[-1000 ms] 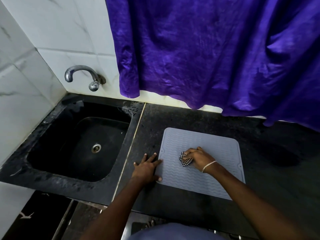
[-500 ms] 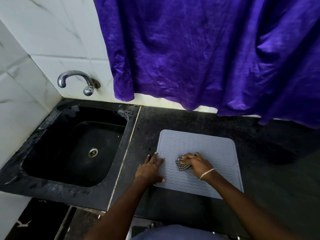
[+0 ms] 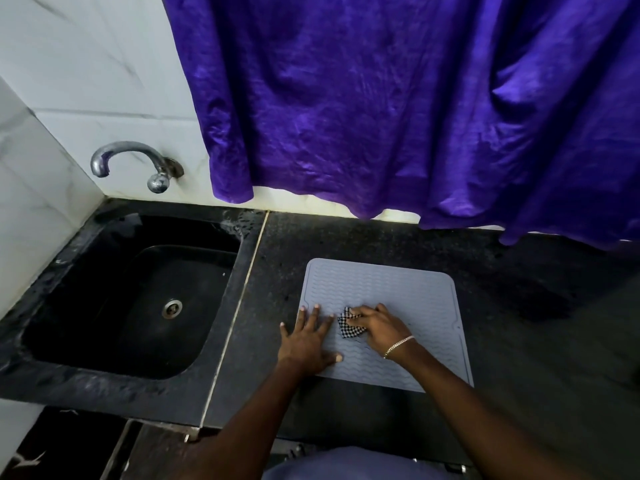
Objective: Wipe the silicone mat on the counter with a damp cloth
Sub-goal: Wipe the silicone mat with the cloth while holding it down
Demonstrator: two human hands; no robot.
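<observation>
A grey silicone mat [image 3: 408,296] with a wavy ribbed surface lies flat on the dark counter [image 3: 526,341]. My right hand [image 3: 379,327], wearing a thin bracelet, presses a small black-and-white checked cloth [image 3: 348,328] onto the mat's left half. The cloth is bunched and mostly hidden under my fingers. My left hand [image 3: 306,341] lies flat with fingers spread on the mat's left edge, partly on the counter, just left of the cloth.
A black sink [image 3: 62,299] with a metal drain [image 3: 172,308] sits left of the mat, a chrome tap [image 3: 138,161] on the tiled wall above it. A purple curtain [image 3: 398,98] hangs over the counter's back edge. The counter's front edge runs just below the mat.
My right hand has slid the cloth leftward across the mat toward my left hand. My left hand has moved further onto the mat's edge. The camera tilted upward slightly.
</observation>
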